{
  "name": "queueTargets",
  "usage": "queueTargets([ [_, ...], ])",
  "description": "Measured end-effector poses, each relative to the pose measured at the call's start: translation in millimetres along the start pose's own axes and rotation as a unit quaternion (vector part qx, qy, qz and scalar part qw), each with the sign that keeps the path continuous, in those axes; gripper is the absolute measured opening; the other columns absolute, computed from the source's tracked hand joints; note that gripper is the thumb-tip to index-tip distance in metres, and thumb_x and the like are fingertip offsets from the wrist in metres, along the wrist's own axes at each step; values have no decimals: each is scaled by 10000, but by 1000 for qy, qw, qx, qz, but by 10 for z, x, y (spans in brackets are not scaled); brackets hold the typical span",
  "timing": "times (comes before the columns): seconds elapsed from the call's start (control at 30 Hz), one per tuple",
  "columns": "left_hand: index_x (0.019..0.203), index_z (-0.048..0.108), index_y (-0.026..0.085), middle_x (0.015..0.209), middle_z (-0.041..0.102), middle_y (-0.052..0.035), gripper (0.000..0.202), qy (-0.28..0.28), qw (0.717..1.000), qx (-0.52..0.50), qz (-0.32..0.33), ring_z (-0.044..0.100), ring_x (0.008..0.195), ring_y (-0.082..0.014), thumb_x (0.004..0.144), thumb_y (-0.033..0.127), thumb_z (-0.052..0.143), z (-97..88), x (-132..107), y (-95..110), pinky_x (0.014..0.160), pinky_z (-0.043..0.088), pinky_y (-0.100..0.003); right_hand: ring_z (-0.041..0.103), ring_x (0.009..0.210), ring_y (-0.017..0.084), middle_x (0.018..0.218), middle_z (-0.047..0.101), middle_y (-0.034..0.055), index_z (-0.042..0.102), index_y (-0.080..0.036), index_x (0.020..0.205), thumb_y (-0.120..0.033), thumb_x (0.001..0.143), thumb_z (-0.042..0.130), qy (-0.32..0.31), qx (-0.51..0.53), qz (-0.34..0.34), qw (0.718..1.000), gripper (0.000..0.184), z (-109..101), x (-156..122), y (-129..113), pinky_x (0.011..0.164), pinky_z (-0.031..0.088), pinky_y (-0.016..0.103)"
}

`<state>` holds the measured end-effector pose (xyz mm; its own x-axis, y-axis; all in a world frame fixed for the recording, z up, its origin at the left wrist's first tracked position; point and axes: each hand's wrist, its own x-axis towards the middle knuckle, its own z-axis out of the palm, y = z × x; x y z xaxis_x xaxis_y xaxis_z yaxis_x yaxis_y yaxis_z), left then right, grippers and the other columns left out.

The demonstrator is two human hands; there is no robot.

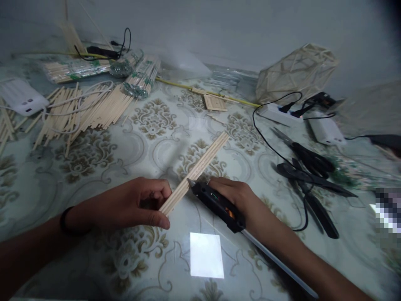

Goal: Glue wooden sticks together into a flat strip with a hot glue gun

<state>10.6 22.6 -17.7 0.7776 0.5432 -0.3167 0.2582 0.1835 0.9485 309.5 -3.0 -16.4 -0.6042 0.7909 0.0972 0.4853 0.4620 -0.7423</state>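
Note:
My left hand [140,205] pinches the near end of a narrow bundle of wooden sticks [200,165], which lie side by side and slant up to the right. A dark bracelet [64,220] circles the left wrist. My right hand [239,196] grips a black glue gun [216,205]. Its metal nozzle is at the lower right side of the sticks, near their middle; whether it touches them I cannot tell. From the back of the gun a long translucent glue stick [278,261] runs toward the lower right.
Loose sticks [106,108] and wrapped stick packs [144,75] lie at the left. On the right are black scissors [310,159], pliers [313,192], a power strip [278,113] and a trailing cord [269,144]. A stick-frame model [297,73] stands behind. A small stick panel [214,102] lies mid-table.

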Motion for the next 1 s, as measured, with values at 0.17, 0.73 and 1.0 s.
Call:
queueTargets([
  [0.17, 883, 599, 207, 744, 521, 70, 354, -4, 1000, -3, -3, 469, 690, -129, 935, 454, 848, 1, -1, 10, 620, 377, -254, 616, 678, 182, 752, 641, 8, 593, -234, 845, -274, 1082, 581, 7, 9, 40, 999, 241, -67, -16, 22, 637, 455, 308],
  [0.73, 881, 616, 203, 762, 548, 55, 371, -3, 1000, 10, -15, 509, 725, -146, 909, 470, 872, -3, 7, -2, 646, 401, -265, 637, 721, 204, 804, 666, 29, 562, -244, 848, -168, 1084, 592, -49, -30, -42, 998, 250, 101, -23, 5, 683, 468, 324],
  [1.0, 909, 624, 202, 775, 546, 61, 326, -12, 1000, -16, -4, 491, 713, -133, 950, 447, 836, -9, -9, -20, 634, 389, -252, 570, 657, 175, 753, 570, -11, 489, -256, 832, -155, 1053, 565, -4, -31, -35, 999, 255, 44, -9, 39, 627, 411, 300],
])
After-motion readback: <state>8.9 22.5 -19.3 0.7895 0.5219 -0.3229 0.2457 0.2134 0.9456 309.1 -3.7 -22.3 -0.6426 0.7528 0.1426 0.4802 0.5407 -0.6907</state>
